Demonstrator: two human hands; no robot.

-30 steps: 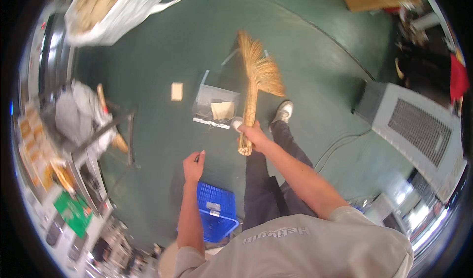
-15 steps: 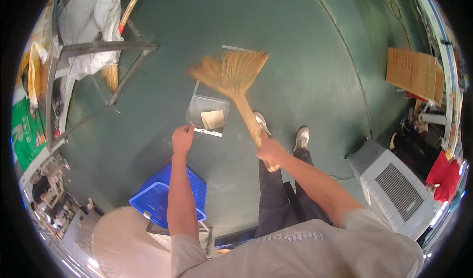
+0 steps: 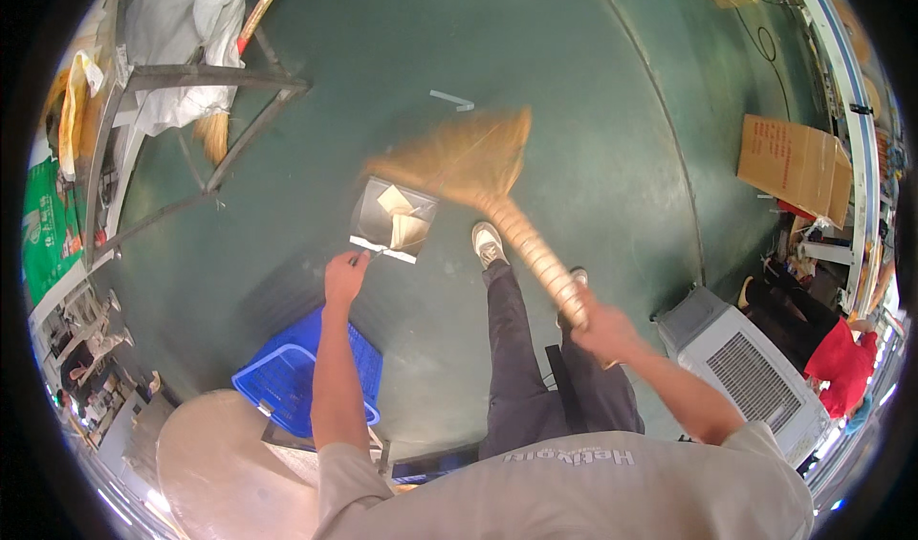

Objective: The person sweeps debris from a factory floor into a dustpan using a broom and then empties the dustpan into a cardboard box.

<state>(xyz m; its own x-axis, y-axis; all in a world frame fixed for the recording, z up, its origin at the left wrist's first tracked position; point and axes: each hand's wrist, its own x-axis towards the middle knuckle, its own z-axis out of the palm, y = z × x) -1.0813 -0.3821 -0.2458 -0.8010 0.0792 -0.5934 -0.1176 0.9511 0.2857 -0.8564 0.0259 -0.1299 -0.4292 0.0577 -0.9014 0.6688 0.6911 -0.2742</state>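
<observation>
A straw broom (image 3: 537, 253) is in my right hand (image 3: 607, 330), with my fingers closed round its bound handle. Its spread bristles, smeared by motion, reach left to the far edge of a grey dustpan (image 3: 367, 222). My left hand (image 3: 345, 278) is closed on the dustpan's thin handle, keeping the pan at the floor. Inside the pan lie pale tan cardboard pieces (image 3: 409, 232), one overlapping another. A small whitish strip (image 3: 451, 99) lies on the green floor beyond the bristles.
A blue plastic basket (image 3: 287, 368) stands below my left forearm. On the left is a metal frame (image 3: 206, 78) with white sacks and another broom (image 3: 212, 138). To the right are a grey vented machine (image 3: 751, 373), a cardboard box (image 3: 794, 162) and a person in red (image 3: 841, 363).
My right hand has swung right with the broom, and its handle now leans more. Another tan piece now shows in the dustpan. The strip beyond the bristles is more exposed.
</observation>
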